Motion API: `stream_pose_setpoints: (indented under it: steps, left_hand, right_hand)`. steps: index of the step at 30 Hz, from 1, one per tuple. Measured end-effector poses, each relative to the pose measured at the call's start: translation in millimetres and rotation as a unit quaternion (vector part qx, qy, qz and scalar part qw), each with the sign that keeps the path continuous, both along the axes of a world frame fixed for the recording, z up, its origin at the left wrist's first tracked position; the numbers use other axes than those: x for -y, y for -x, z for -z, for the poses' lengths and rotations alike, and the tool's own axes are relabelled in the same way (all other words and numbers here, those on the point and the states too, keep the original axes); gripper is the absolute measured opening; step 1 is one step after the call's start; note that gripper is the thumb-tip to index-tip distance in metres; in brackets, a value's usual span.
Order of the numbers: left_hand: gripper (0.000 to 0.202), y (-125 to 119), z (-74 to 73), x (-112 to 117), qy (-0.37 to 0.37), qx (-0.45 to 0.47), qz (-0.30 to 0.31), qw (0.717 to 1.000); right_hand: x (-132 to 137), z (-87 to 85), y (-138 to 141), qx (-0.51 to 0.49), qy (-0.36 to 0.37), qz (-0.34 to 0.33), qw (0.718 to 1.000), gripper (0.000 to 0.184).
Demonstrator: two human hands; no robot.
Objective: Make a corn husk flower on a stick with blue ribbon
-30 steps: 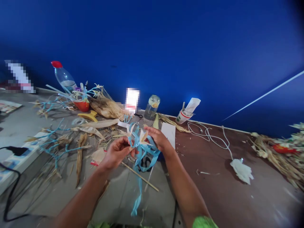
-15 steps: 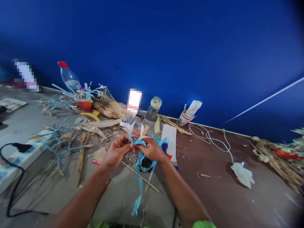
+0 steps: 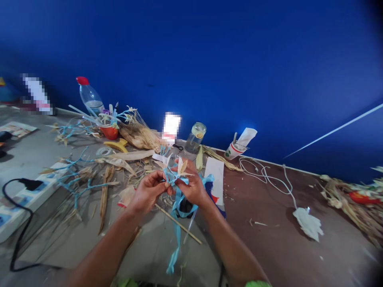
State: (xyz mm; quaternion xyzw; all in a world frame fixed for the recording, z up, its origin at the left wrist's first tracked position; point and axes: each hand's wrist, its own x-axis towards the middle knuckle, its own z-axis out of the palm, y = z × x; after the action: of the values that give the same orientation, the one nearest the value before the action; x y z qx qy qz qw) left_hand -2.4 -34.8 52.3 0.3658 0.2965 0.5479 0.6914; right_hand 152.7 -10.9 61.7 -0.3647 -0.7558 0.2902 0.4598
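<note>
Above the middle of the table, my left hand (image 3: 147, 192) is closed in a pinch on a blue-wrapped stem with pale corn-husk flowers (image 3: 181, 166) at its tips. My right hand (image 3: 194, 189) pinches the same piece just to the right, fingers bent around the flower side. From between the hands a light-blue ribbon (image 3: 176, 243) hangs down in front of the table, with another loop of it passing under my right hand. The exact grip of the fingertips is partly hidden. A thin wooden stick (image 3: 182, 226) lies below my hands.
To the left are blue-wrapped branches (image 3: 76, 187), a white power strip (image 3: 34, 199) and a yellow tape dispenser (image 3: 118, 146). Behind stand a red-capped bottle (image 3: 89, 95), a red cup (image 3: 110, 132), a glass jar (image 3: 195, 137) and a white cup (image 3: 235, 149). A white cable (image 3: 278, 185) lies right.
My right hand's fingers have lifted and opened out slightly around the husk flower, while my left hand keeps its pinch. The whole view has shifted a little.
</note>
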Motion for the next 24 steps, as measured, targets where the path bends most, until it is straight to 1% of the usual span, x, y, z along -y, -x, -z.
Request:
stream_pose_setpoints:
  steps: [3,6,9,11,14,16,17,20,24]
  left_hand:
    - [0.017,0,0.0,1,0.007,-0.002,0.003,1.0]
    - [0.016,1,1.6,1,-0.008,-0.025,-0.007,1.0]
    - [0.013,1,6.3,-1,-0.029,-0.09,-0.045,0.994]
    - [0.012,-1,11.2,-2,-0.044,-0.142,-0.077,0.986]
    - [0.01,-5,19.2,-3,-0.063,-0.193,-0.101,0.974]
    - [0.008,-8,24.0,-4,-0.072,-0.208,-0.101,0.97]
    - [0.007,-8,26.0,-4,-0.075,-0.212,-0.097,0.97]
    - [0.008,-9,29.5,-5,-0.075,-0.218,-0.073,0.97]
    - [0.011,-8,29.1,-7,-0.059,-0.221,-0.042,0.973]
  right_hand:
    - [1,-1.9,1,-0.021,-0.002,-0.029,0.999,0.013]
    - [0,0.4,1,-0.005,0.005,-0.021,1.0,0.01]
    - [-1,4.2,4,0.024,0.038,0.002,0.999,0.01]
    - [-1,6.4,7,0.025,0.075,0.022,0.997,0.009]
    - [-2,7.9,8,0.02,0.181,0.016,0.983,0.01]
    - [-3,8.0,7,0.027,0.234,0.005,0.972,0.012]
    - [-4,7.9,7,0.035,0.246,0.001,0.969,0.012]
    - [-6,7.1,4,0.056,0.252,0.004,0.966,0.011]
    - [-7,2.9,0,0.086,0.263,-0.007,0.961,0.013]
